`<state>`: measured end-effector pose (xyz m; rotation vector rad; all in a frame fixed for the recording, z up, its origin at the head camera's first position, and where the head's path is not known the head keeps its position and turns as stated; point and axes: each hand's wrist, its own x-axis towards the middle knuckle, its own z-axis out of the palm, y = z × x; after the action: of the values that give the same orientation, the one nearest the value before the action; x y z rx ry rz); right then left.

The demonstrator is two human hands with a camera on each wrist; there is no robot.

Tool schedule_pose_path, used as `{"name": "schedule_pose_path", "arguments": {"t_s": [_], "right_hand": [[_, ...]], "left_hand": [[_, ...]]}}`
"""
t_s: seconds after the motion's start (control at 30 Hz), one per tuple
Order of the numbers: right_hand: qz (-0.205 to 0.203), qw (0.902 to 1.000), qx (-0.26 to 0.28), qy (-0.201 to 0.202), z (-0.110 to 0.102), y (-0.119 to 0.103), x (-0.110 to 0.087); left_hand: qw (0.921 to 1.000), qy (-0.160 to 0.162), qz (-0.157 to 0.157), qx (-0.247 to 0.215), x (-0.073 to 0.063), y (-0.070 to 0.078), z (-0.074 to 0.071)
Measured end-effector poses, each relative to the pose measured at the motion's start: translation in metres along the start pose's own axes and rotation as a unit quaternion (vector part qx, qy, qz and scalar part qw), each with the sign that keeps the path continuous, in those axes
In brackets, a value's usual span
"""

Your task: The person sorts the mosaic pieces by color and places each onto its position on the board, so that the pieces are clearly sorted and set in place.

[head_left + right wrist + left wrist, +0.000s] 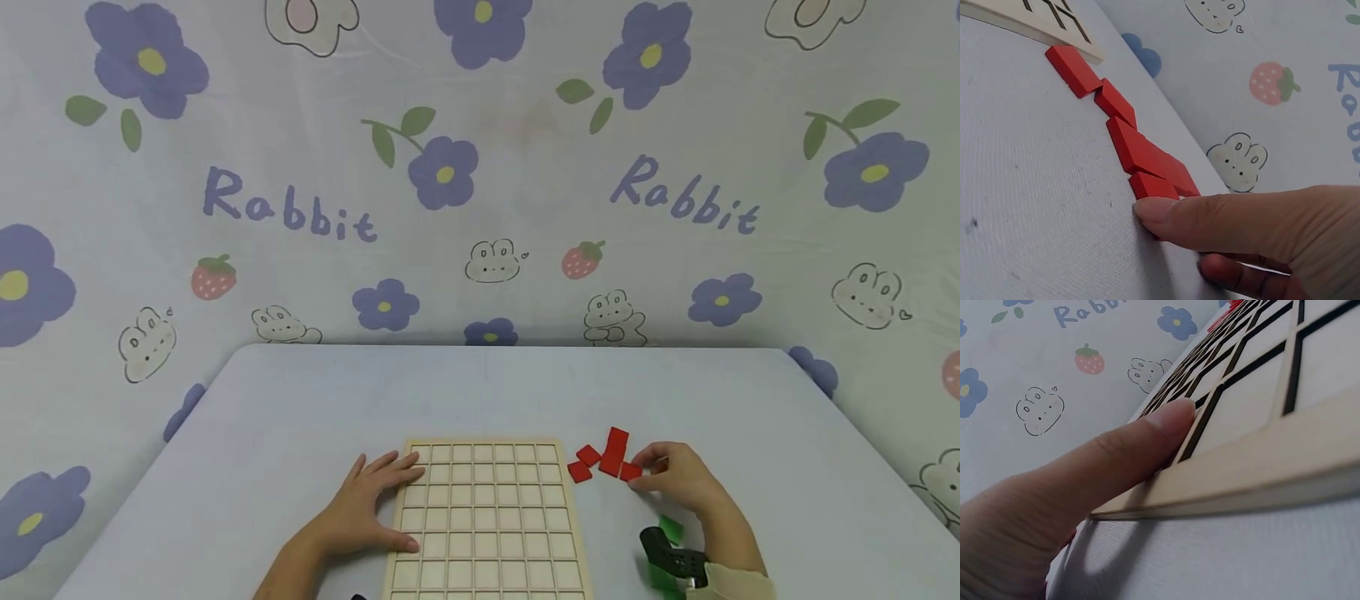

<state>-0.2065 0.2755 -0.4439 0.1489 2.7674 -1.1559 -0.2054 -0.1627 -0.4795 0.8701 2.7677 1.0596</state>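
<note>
A wooden grid board (487, 521) with square cells lies flat on the table. My left hand (360, 508) rests spread along its left edge; in the left wrist view the thumb (1122, 453) presses on the frame and grid. Beyond the board's right side, several red tiles lie in a loose cluster: two small squares, one a red square (580, 472), and a longer red piece (613, 452). At the cluster's right end my right hand (678, 477) pinches a small red tile (1150, 186) between thumb and fingers. Its underside and far edge are hidden.
Green tiles (670, 529) lie beside the right forearm, partly covered by a black wrist camera (663, 552). The white table (322, 392) ends at a patterned cloth backdrop (487, 167).
</note>
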Motion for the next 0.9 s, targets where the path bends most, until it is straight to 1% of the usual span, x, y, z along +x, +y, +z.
{"name": "schedule_pose_path", "arguments": {"t_s": [0.3, 0.47, 0.53, 0.7, 0.9], "right_hand": [[-0.036, 0.9993, 0.003, 0.003, -0.0001, 0.0031, 0.0009], [-0.035, 0.9993, 0.013, 0.0, -0.0007, 0.0045, 0.0007], [-0.028, 0.9994, 0.019, 0.001, -0.0011, 0.0049, 0.001], [-0.019, 0.999, 0.04, 0.001, -0.0026, 0.0066, 0.0026], [-0.027, 0.9974, 0.067, 0.0, -0.0052, 0.0049, 0.0021]], "left_hand": [[1.0, -0.001, 0.001, 0.006, 0.0019, 0.0001, 0.0008], [1.0, -0.004, 0.0, 0.007, 0.0023, -0.0007, 0.0013], [1.0, -0.005, -0.001, 0.006, 0.0022, -0.0005, 0.0012], [1.0, 0.002, 0.001, 0.006, 0.0019, 0.0006, -0.0003], [0.9999, 0.003, 0.009, 0.01, 0.0015, 0.0005, -0.0011]]}}
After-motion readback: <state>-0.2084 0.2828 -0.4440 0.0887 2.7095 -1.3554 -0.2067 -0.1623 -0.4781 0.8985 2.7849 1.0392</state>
